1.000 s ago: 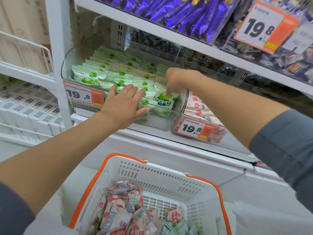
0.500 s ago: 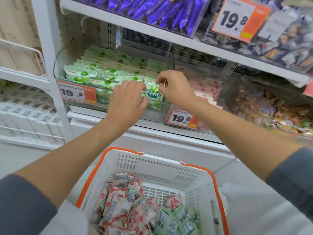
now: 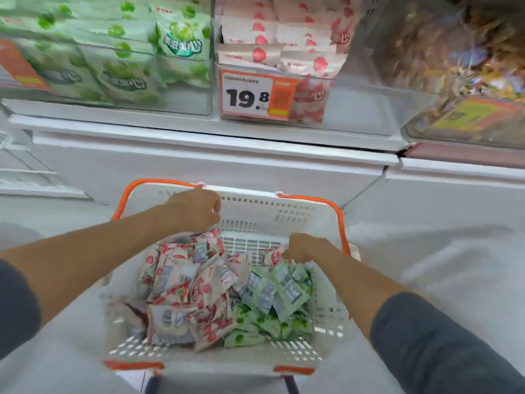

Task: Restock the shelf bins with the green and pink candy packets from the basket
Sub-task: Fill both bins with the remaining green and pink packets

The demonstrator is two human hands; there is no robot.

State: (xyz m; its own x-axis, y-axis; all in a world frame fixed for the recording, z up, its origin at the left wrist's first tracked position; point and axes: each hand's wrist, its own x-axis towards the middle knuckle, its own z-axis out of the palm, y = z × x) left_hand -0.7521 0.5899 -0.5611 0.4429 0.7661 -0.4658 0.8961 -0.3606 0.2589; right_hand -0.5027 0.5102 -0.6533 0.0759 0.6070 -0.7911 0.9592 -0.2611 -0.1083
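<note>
The white basket (image 3: 298, 206) with orange handles sits below the shelf. Pink candy packets (image 3: 181, 280) fill its left half and green candy packets (image 3: 272, 294) its right half. My left hand (image 3: 196, 209) is at the basket's back left, fingers curled just above the top pink packets. Lower and to the right, my right hand (image 3: 304, 248) has its fingertips at a pink packet (image 3: 272, 255) beside the green pile. Motion blur hides whether either hand grips a packet. On the shelf above are the green packet bin (image 3: 122, 52) and the pink packet bin (image 3: 284, 38).
A 19.8 price tag (image 3: 255, 95) hangs on the front of the pink bin. To the right stands a clear bin of mixed wrapped candies (image 3: 454, 66). A white shelf ledge (image 3: 199, 137) runs between the bins and the basket.
Both hands left the green bin on the shelf and came down into the basket. The view dropped from the shelf toward the basket.
</note>
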